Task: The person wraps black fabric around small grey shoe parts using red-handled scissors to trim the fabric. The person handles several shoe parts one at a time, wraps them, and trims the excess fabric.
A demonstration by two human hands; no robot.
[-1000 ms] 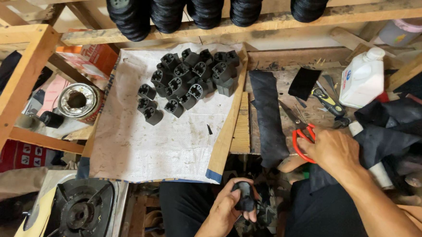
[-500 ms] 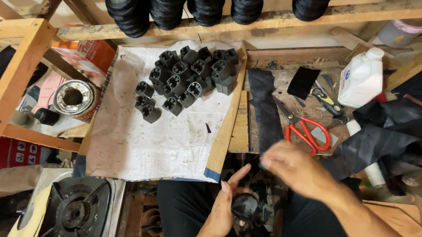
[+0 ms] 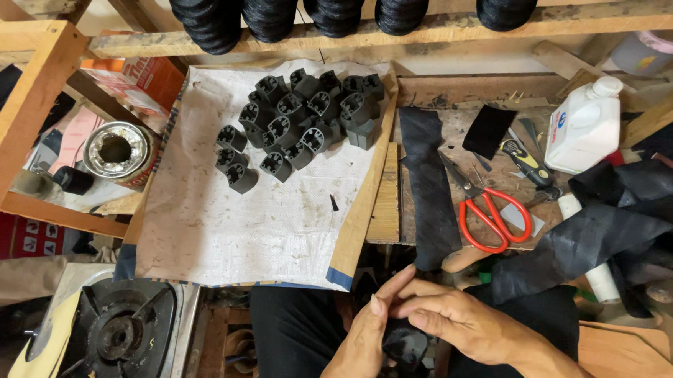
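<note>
While both hands [image 3: 414,327] meet low in the frame over the person's lap, they close together around a small black part [image 3: 405,344]. The left hand [image 3: 367,344] cups it from below with fingers raised; the right hand [image 3: 460,326] lies across the top, fingers curled over it. Most of the part is hidden, so its exact shape cannot be told. The work in hand looks like fitting or wrapping this one piece by fingertip, a move that would call for a steady pinch and a small turn.

Above the lap, a white woven sheet [image 3: 251,207] covers the wooden worktop [image 3: 386,199]. On it sits a cluster of similar black moulded parts [image 3: 301,122], touching one another, well apart from the hands. To the right lie a long black strip [image 3: 429,186], red-handled scissors [image 3: 492,212], a black-handled tool with a yellow mark [image 3: 526,164] and crumpled black sheet material [image 3: 610,234].

Containers: a white plastic jug [image 3: 585,125] stands capped, contents unseen. A round metal tin [image 3: 116,151] at left appears open and dark inside; what it holds cannot be told. Black spools [image 3: 269,9] line a shelf above.
</note>
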